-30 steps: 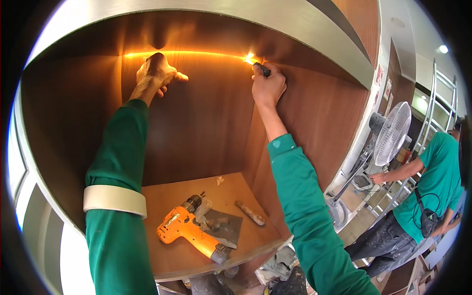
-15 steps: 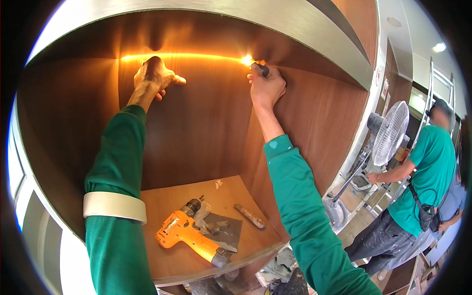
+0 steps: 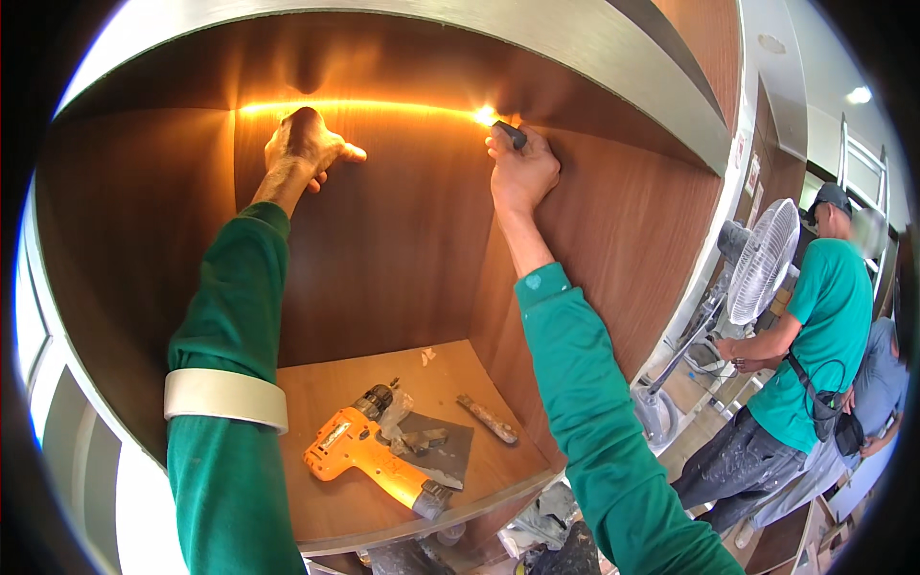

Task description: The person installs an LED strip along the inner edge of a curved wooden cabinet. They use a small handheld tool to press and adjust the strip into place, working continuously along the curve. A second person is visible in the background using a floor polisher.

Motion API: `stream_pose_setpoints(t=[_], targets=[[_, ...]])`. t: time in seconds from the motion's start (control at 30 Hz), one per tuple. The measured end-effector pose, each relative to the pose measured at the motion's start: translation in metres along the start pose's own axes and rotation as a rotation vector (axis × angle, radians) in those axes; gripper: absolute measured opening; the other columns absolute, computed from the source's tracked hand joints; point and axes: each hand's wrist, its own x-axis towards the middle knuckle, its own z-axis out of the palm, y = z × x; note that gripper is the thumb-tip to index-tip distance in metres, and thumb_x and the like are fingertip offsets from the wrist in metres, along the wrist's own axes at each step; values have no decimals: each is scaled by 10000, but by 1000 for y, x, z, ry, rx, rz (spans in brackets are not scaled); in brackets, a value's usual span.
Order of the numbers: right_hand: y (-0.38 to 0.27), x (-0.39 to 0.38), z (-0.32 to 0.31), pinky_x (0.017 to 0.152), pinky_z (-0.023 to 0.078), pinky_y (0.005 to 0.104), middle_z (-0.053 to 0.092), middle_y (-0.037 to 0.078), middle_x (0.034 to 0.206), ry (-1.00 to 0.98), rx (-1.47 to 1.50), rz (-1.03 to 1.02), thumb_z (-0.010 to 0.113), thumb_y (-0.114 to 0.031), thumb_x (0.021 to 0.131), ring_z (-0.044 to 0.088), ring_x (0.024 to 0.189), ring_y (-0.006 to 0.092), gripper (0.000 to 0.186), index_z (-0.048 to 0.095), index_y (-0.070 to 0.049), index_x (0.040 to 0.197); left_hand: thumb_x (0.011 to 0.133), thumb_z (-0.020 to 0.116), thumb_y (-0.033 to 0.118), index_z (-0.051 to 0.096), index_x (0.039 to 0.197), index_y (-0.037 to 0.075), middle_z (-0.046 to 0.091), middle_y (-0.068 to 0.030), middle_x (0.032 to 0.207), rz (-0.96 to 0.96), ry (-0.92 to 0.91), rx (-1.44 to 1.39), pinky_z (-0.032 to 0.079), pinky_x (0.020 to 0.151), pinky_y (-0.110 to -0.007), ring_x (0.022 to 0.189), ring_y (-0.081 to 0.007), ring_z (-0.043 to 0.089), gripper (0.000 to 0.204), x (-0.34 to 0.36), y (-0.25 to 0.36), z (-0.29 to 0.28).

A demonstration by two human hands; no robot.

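Inside a brown wood-grain cabinet, a glowing light strip point(image 3: 383, 103) runs along the top of the back panel. My left hand point(image 3: 303, 149) is raised against the panel at the strip's left part, one digit stretched rightward; its other fingers are partly hidden. In my right hand point(image 3: 525, 172) is a small dark-handled tool point(image 3: 510, 134), its tip lost in the glare at the strip's right end. A wide white ring point(image 3: 225, 401), like a tape roll, encircles my left sleeve. Below lie an orange cordless drill point(image 3: 374, 460) and a stained narrow tool point(image 3: 487, 419) on the cabinet floor.
Beside the drill, a dark sheet point(image 3: 446, 450) carries scraps and clear plastic. Outside, to the right, stand a pedestal fan point(image 3: 764, 261), a metal ladder point(image 3: 867, 163) and a person in a green shirt point(image 3: 829, 307), with another person behind. Cluttered items lie beneath the cabinet's front edge point(image 3: 422, 532).
My hands keep nearly the same places at the strip, with the view shifted slightly. The person in green has turned the head and brought the hands together.
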Motion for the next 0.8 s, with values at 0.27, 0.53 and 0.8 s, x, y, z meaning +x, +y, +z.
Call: stream_pose_setpoints(t=[0.27,0.53,0.8], targets=[[-15,-3,-3,685,524,345,720,155,762,-39,-221,-75,683,-171,828,691,688,238,301,715,45,1036,695,856,366,685,720,1,671,-115,633,-21,-8,29,554,487,-322,458,-200,637,404,-3,2,-3],[-15,-7,-2,741,551,355,720,203,906,-84,31,126,711,-124,842,709,827,230,368,665,82,1144,696,866,373,696,722,47,667,-90,607,-18,-4,24,563,528,-311,459,-194,644,368,-1,0,1],[-21,-9,-1,698,545,278,731,127,895,-33,284,214,769,-58,805,688,797,146,224,669,86,944,690,853,366,701,749,-16,680,-139,640,-7,10,4,555,494,-324,455,-208,646,416,-3,0,-1]])
